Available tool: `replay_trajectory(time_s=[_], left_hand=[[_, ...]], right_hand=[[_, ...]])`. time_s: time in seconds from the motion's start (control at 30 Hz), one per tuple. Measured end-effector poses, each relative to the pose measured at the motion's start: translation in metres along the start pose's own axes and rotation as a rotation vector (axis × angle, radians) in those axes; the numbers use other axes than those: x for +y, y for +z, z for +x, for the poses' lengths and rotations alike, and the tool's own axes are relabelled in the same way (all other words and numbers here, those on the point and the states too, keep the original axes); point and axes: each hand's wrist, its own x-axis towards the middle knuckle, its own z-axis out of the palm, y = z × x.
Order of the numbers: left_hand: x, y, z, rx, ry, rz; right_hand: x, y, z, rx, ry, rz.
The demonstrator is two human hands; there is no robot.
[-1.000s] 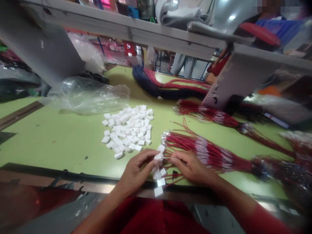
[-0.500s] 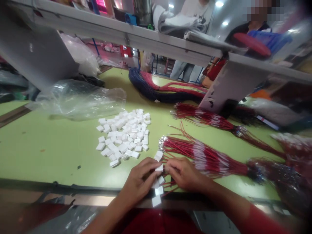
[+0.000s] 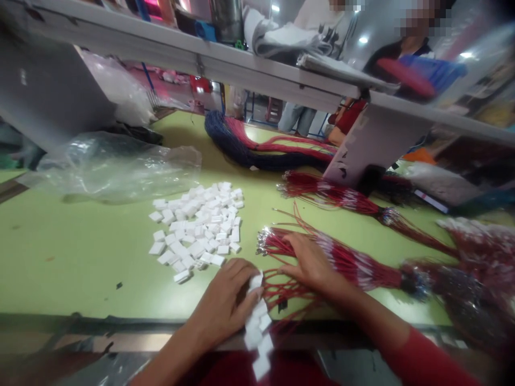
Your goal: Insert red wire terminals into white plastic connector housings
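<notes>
My left hand (image 3: 229,297) is closed on white plastic connectors (image 3: 254,333) at the table's front edge; several hang in a chain below my thumb. Red wires run from these connectors toward the right. Over the bundle of red wires (image 3: 292,238) with shiny metal terminals lies my right hand (image 3: 311,264), its thumb and index finger apart, its other fingers partly hidden. I see nothing held in it. Left of the bundle, a pile of loose white connectors (image 3: 201,225) is spread on the green table.
A clear plastic bag (image 3: 120,166) lies at the back left. Behind are a dark blue and pink wire bundle (image 3: 241,145) and a second red wire bundle (image 3: 333,194). A shelf (image 3: 193,61) crosses above the table. People stand beyond it.
My right hand has left the connectors, opened and moved up onto the red wire bundle. The connectors in my left hand have come lower, toward me. The view has shifted slightly.
</notes>
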Motion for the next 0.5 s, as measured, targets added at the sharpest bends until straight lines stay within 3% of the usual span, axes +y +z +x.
replay_trajectory(time_s=[0.2, 0.4, 0.5], left_hand=[[0.012, 0.004, -0.022, -0.040, -0.043, -0.128], [0.011, 0.005, -0.020, -0.001, -0.042, -0.124], [0.011, 0.005, -0.019, -0.013, -0.038, -0.110]], right_hand=[[0.001, -0.001, -0.002, -0.054, -0.021, -0.005], [-0.011, -0.012, 0.001, -0.251, -0.052, -0.100], [-0.017, -0.011, 0.010, -0.287, -0.085, -0.212]])
